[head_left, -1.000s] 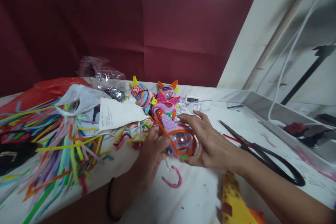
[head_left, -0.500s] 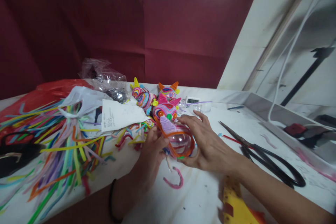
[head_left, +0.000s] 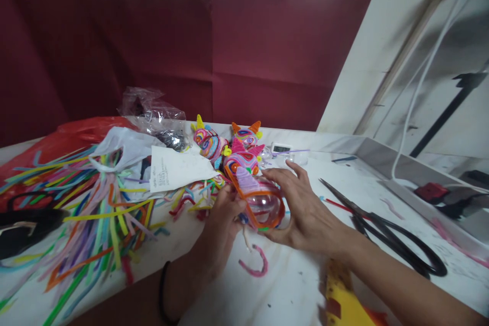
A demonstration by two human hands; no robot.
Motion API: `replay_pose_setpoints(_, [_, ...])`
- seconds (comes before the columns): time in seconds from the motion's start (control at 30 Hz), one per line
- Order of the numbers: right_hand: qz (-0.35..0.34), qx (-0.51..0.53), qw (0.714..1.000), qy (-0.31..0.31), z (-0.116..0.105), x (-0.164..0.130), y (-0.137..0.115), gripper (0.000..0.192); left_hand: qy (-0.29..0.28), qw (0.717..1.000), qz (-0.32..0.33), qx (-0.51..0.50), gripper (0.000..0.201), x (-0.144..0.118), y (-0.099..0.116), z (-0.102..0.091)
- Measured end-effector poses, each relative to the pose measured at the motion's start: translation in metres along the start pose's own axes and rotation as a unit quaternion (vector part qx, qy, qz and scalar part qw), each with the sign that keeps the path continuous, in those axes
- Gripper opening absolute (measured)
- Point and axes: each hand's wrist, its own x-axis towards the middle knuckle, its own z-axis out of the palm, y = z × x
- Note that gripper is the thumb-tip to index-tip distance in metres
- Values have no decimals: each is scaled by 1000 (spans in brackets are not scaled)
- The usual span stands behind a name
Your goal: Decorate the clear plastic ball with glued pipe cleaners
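Note:
Both my hands hold a clear plastic ball [head_left: 263, 206] ringed by an orange pipe cleaner, with a lilac cone-shaped ear on top. My left hand [head_left: 223, 226] grips its left side, fingers curled against the orange strip. From the right, my right hand [head_left: 301, 211] cups the ball with its fingers spread over the top. Just behind it stand three finished pipe-cleaner animal heads [head_left: 229, 147] with coloured horns. A curved pink pipe-cleaner piece [head_left: 254, 265] lies on the table below the ball.
A large spread of coloured pipe cleaners [head_left: 87, 209] covers the left of the white table [head_left: 290, 285]. A paper note [head_left: 178, 170], plastic bags [head_left: 153, 112] and a red bag [head_left: 72, 130] lie behind. Black scissors [head_left: 385, 232] lie to the right, a yellow object [head_left: 342, 300] near my right forearm.
The view has drifted slightly. My hands keep hold of the ball, and the orange strip sits a little closer around it.

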Motion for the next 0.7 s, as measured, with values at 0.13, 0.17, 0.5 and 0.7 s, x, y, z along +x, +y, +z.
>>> replay_pose_setpoints(0.13, [-6, -4, 1000, 4, 2, 0, 0, 82, 14, 1000, -6, 4, 37, -2, 0, -2])
replay_pose_setpoints(0.17, [-7, -5, 1000, 7, 2, -1, 0, 82, 15, 1000, -9, 4, 37, -2, 0, -2])
replay_pose_setpoints(0.5, [-10, -10, 1000, 12, 7, 0, -5, 81, 50, 999, 1, -20, 35, -6, 0, 4])
replay_pose_setpoints(0.7, [-4, -20, 1000, 6, 7, 0, -7, 83, 45, 999, -1, -11, 37, -6, 1, 2])
